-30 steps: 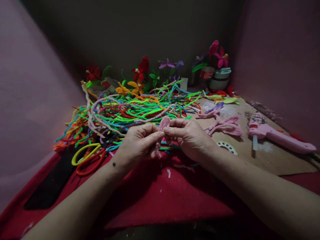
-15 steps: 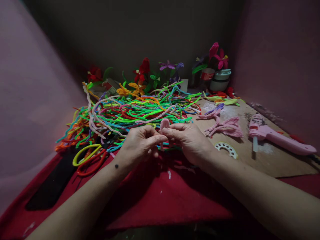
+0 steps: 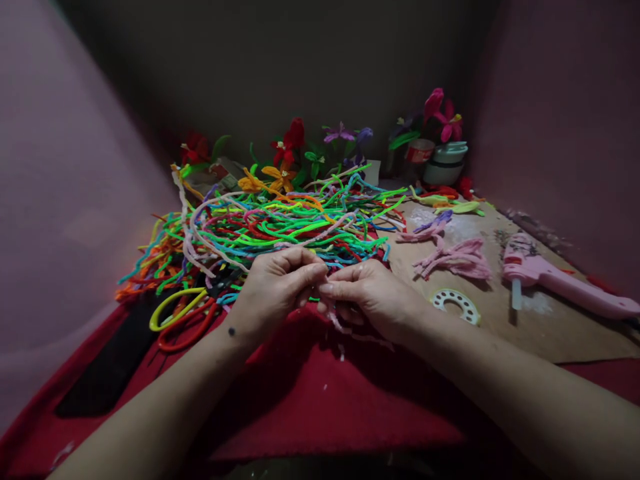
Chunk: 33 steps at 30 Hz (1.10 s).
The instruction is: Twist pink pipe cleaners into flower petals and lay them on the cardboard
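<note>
My left hand (image 3: 280, 283) and my right hand (image 3: 370, 290) meet over the red cloth, both closed in a pinch. Between the fingertips is a pink pipe cleaner (image 3: 337, 323), mostly hidden by the fingers, with a thin end hanging below my right hand. Just behind the hands lies a big tangled heap of coloured pipe cleaners (image 3: 295, 217). Bundled pink pipe-cleaner pieces (image 3: 457, 259) rest on a brown board (image 3: 530, 333) to the right of my right hand.
Scissors with yellow and red handles (image 3: 176, 310) and a flat black object (image 3: 105, 363) lie at left. On the board are a white holed ring (image 3: 456, 305) and a pink glue gun (image 3: 565, 279). Pipe-cleaner flowers (image 3: 290, 143) and a lidded container (image 3: 444, 163) stand at the back.
The rounded pink loop that stood up above my fingertips is no longer visible. A pink end now shows below my right hand. The view has shifted slightly.
</note>
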Tool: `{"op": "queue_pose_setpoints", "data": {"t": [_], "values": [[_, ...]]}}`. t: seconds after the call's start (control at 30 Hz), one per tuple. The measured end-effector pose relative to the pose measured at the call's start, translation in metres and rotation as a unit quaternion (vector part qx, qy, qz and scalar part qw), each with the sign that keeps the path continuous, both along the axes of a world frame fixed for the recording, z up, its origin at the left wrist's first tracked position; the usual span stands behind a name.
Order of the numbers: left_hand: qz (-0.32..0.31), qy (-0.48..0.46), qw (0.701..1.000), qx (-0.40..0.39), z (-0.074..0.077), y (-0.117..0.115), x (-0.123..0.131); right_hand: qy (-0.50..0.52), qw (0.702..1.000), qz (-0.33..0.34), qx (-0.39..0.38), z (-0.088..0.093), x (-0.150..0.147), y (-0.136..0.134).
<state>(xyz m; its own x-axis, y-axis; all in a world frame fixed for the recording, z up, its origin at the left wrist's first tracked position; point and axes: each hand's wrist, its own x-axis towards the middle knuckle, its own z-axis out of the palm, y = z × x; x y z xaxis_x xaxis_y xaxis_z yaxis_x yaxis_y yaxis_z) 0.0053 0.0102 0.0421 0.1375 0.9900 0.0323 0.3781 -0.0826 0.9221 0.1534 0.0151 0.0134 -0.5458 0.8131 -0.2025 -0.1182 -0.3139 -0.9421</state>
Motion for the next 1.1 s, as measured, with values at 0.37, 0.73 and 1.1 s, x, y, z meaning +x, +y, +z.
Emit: {"op": "queue_pose_setpoints", "data": {"t": [0.37, 0.73, 1.1], "values": [[-0.021, -0.044, 0.995, -0.09, 0.002, 0.006, -0.003, -0.011, 0.999, -0.05, 0.01, 0.002, 0.0, 0.001], [0.061, 0.069, 0.991, 0.097, -0.006, 0.0, 0.004, -0.017, 0.997, -0.073, -0.024, -0.003, -0.003, 0.001], [0.012, -0.038, 0.997, -0.071, -0.003, 0.007, -0.003, 0.02, 0.997, -0.079, -0.011, 0.006, 0.001, 0.002]]}}
